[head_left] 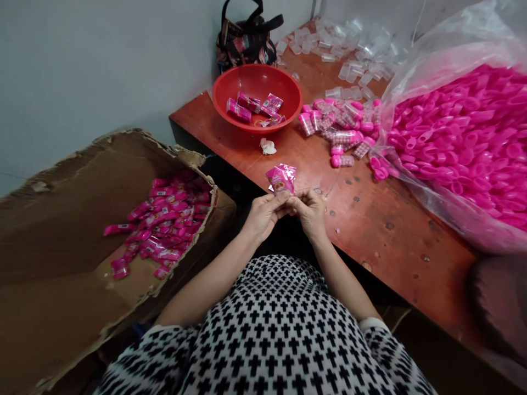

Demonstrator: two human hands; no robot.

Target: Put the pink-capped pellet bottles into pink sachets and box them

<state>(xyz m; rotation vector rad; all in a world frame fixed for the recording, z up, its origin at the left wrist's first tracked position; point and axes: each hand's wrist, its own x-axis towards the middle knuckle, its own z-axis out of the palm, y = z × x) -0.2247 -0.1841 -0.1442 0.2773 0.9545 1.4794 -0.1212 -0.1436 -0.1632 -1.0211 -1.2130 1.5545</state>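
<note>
Both my hands meet at the near edge of the reddish wooden table (370, 219). My left hand (263, 213) and my right hand (309, 211) pinch the lower end of a small pink plastic packet (280, 179), which sticks up above my fingers. All fingers are curled tight around it. A red bowl (230, 82) with a few pink packets stands farther back on the table. To my left an open cardboard box (74, 230) holds several finished pink packets (164, 219).
A big clear bag of pink caps (465, 137) fills the right side. Small capped pink containers (341, 129) lie in a heap beside it, with clear empty ones (354, 46) behind. A dark handbag (247, 38) sits by the wall. A white scrap (268, 146) lies near the bowl.
</note>
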